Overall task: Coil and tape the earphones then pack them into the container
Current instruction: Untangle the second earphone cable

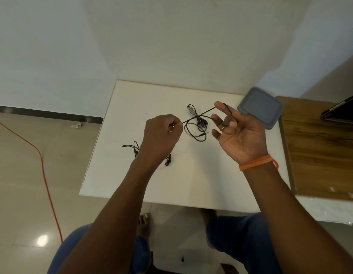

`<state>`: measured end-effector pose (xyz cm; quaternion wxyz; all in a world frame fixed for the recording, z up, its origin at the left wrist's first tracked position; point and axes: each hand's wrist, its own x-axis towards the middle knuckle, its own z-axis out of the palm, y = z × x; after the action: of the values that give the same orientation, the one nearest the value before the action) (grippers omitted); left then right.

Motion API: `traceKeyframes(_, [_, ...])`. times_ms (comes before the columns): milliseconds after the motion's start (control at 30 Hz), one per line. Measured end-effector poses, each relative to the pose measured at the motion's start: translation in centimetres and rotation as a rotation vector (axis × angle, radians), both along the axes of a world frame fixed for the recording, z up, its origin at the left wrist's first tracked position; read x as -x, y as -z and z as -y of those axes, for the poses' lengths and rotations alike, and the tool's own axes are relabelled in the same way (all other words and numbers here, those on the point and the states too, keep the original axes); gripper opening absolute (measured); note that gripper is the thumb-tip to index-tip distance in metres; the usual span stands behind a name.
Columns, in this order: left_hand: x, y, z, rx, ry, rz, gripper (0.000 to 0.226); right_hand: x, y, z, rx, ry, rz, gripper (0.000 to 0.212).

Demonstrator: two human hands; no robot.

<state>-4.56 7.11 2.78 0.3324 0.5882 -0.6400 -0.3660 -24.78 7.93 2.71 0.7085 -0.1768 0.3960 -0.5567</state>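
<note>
Mid-frame, the left hand (161, 131) pinches the earphones (197, 123) cord; the right hand (237, 131), fingers spread, has it draped over them. The slack loops on the desk (191, 180) could knot if pulled taut.

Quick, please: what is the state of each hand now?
Left hand: closed, pinching the cable.
Right hand: open, cable draped over its fingers.

Left hand (161, 133) curled in a pinching grip; right hand (238, 133) raised palm-up, fingers spread.
</note>
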Motion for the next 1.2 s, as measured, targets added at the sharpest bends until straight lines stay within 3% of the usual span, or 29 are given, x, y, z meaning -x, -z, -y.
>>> traceKeyframes(200, [-0.3, 0.7, 0.3, 0.038, -0.062, 0.071, 0.019, 0.7, -0.4, 0.1, -0.009, -0.031, -0.09, 0.036])
traceKeyframes(367, [-0.7, 0.8, 0.6, 0.028, -0.154, 0.093, 0.019, 1.3, -0.6, 0.2, -0.064, -0.038, -0.337, 0.018])
traceKeyframes(533, [-0.6, 0.7, 0.6, 0.027, -0.175, 0.081, 0.02, 1.4, 0.8, 0.3, 0.079, -0.06, -1.077, 0.01])
traceKeyframes(600, [-0.7, 0.7, 0.6, 0.035, -0.191, 0.074, 0.021, 1.8, 1.6, 0.1, 0.063, -0.131, -1.418, 0.021])
traceKeyframes(667, [-0.8, 0.7, 0.6, 0.044, -0.195, 0.066, 0.024, 2.1, 1.8, -0.1, -0.042, -0.279, -1.594, 0.034])
traceKeyframes(933, [-0.9, 0.7, 0.7, 0.079, -0.27, 0.053, 0.021, 1.9, 2.8, -0.1, -0.244, -0.582, -1.881, 0.046])
traceKeyframes(1100, [-0.4, 0.6, 0.5, 0.051, -0.186, 0.035, 0.02, 1.1, 4.0, 0.2, -0.315, -0.584, -1.66, 0.059])
traceKeyframes(1200, [-0.1, 0.4, 0.2, 0.017, -0.105, 0.008, 0.021, 0.9, 3.9, 0.1, -0.276, -0.547, -1.683, 0.052])
